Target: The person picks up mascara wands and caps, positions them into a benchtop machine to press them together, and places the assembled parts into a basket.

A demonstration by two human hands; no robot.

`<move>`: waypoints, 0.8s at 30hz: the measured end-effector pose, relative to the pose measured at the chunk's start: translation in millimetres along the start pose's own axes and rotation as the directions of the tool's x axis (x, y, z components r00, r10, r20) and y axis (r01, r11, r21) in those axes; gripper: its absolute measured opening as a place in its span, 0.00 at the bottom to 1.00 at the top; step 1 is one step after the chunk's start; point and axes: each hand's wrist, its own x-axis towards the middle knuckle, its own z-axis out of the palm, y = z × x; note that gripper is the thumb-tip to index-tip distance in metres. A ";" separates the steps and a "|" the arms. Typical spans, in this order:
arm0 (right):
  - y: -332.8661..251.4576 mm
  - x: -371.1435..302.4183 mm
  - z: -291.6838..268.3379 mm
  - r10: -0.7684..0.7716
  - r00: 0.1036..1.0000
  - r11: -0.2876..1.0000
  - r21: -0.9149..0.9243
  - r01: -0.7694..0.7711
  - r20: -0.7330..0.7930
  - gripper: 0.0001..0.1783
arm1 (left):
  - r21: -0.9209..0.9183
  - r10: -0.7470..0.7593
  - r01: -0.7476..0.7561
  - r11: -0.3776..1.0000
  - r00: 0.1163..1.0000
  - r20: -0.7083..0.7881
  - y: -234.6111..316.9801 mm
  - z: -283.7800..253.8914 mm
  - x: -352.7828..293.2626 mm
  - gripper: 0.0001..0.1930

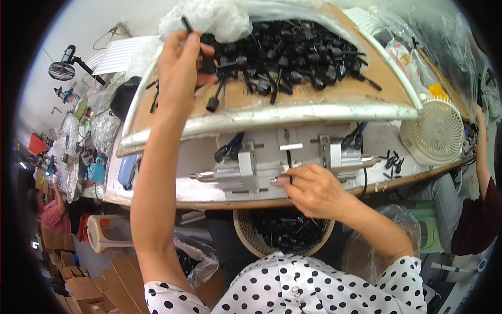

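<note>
My left hand (175,70) is raised at the left end of a heap of black plastic parts (293,55). Its fingers pinch a slim black stick-like part (186,24), whose upper end sticks out above them. Lower down, my right hand (316,191) is closed at the middle of a metal fixture, its fingertips around a thin black rod (289,157) standing there. A small pink piece (283,180) shows beside those fingertips. Silver clamp blocks flank it, one on the left (246,170) and one on the right (335,159).
The heap lies on a raised cardboard-covered tray with a white rim (303,112). At right are a white fan (436,128) and several loose black parts (393,163). A basket (246,235) of black parts is below the table edge. Another person's arm (481,141) shows far right.
</note>
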 end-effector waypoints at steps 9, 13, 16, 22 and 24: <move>-10.1 18.2 -28.5 -0.045 0.999 0.989 0.141 0.046 -0.006 0.10 | -0.285 -0.025 0.032 0.958 0.999 0.029 -5.2 -12.5 -126.2 0.15; -15.9 36.4 -68.5 -0.009 0.999 0.944 0.331 -0.008 0.049 0.13 | -0.231 -0.106 0.116 0.966 0.993 0.053 -26.2 -14.0 -194.4 0.07; 19.8 81.4 -71.9 0.065 0.988 0.994 0.096 -0.052 -0.141 0.09 | 0.144 -0.072 0.047 0.989 0.981 0.178 -40.1 2.9 -222.8 0.13; 77.3 168.5 -29.3 0.130 0.990 0.920 -0.379 -0.098 0.060 0.06 | 0.269 0.184 -0.252 0.929 0.949 0.255 -59.9 48.4 -243.4 0.17; 78.6 169.4 -35.4 0.094 0.991 0.941 -0.334 -0.059 0.092 0.05 | 0.289 0.189 -0.272 0.918 0.940 0.283 -65.0 54.1 -241.1 0.17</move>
